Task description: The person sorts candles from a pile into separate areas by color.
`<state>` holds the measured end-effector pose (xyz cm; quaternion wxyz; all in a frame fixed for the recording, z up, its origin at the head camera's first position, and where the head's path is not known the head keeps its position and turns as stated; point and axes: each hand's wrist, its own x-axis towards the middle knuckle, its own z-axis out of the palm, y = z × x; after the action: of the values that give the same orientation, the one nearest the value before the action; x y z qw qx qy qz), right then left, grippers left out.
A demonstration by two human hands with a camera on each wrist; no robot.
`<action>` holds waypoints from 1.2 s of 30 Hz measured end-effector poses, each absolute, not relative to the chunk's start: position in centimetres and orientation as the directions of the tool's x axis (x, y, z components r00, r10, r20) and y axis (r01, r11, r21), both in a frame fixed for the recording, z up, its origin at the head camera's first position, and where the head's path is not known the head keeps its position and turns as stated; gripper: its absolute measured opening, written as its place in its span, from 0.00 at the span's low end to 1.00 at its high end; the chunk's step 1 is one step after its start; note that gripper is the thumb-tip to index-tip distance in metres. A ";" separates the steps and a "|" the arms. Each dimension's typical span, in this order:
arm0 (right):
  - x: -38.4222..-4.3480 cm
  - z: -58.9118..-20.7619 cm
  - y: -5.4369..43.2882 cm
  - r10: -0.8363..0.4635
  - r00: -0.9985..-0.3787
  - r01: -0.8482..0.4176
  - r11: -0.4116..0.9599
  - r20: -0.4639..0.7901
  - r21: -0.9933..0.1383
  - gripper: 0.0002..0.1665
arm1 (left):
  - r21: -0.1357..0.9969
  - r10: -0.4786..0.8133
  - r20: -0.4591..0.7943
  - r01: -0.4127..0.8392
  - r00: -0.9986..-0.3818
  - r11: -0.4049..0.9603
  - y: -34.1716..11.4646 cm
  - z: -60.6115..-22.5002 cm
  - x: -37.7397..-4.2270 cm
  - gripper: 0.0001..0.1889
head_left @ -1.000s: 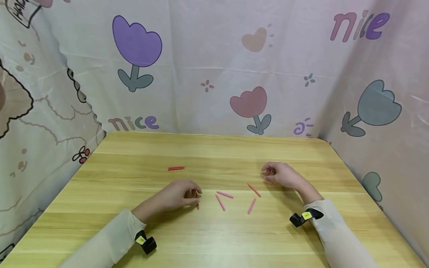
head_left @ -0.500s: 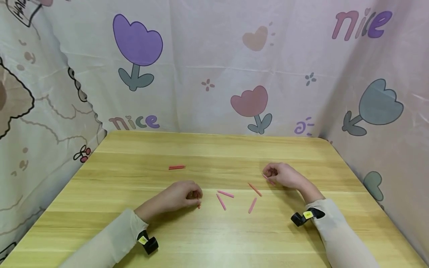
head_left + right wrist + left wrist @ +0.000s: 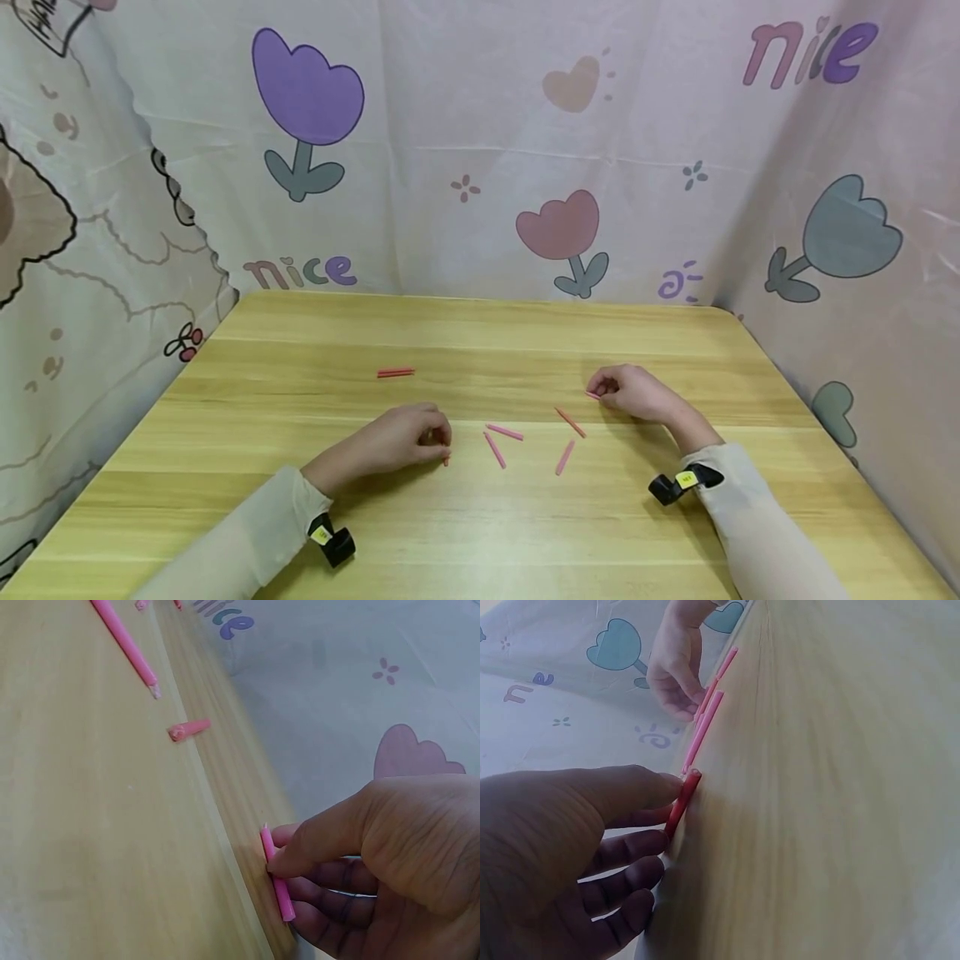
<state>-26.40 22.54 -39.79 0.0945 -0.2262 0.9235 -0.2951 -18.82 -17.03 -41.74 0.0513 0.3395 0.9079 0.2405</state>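
Observation:
In the head view my left hand (image 3: 397, 437) is at the table's left middle, pinching a thin red candle (image 3: 682, 801) between thumb and fingers. Further back on the right, my right hand (image 3: 636, 393) pinches a pink candle (image 3: 277, 874), whose wick end points away from the palm in the right wrist view. Between the hands lie two pink candles (image 3: 505, 432) close together, an orange-red candle (image 3: 570, 422) and another pink candle (image 3: 565, 458). Two red candles (image 3: 396, 372) lie side by side behind the left hand.
The wooden table (image 3: 480, 533) runs back to a printed cloth (image 3: 450, 233) hanging behind it and along both sides. A black wrist camera (image 3: 332, 542) sits on the left cuff, and another camera (image 3: 684, 483) on the right cuff.
The pink candle in my right hand has turned; its end now sticks out to the left of the fingers rather than below them. The left hand has barely moved with its red candle.

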 end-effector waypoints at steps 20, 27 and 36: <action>-26.4 -40.0 22.1 -0.459 -0.888 -0.367 0.760 -0.043 -0.536 0.13 | 0.458 0.661 0.079 0.616 -0.746 0.640 -17.1 -41.6 -18.8 0.06; -26.5 -39.9 22.2 -0.462 -0.886 -0.386 0.777 -0.035 -0.497 0.12 | 0.470 0.656 0.071 0.605 -0.751 0.642 -17.0 -41.5 -18.8 0.05; -26.7 -40.0 22.3 -0.453 -0.891 -0.377 0.779 -0.035 -0.500 0.12 | 0.509 0.635 0.071 0.575 -0.769 0.640 -17.0 -41.7 -19.0 0.08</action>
<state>-26.71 22.28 -40.05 0.0770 -0.2208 0.9401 -0.2480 -18.99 -16.98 -41.66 0.0573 0.3347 0.9038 0.2607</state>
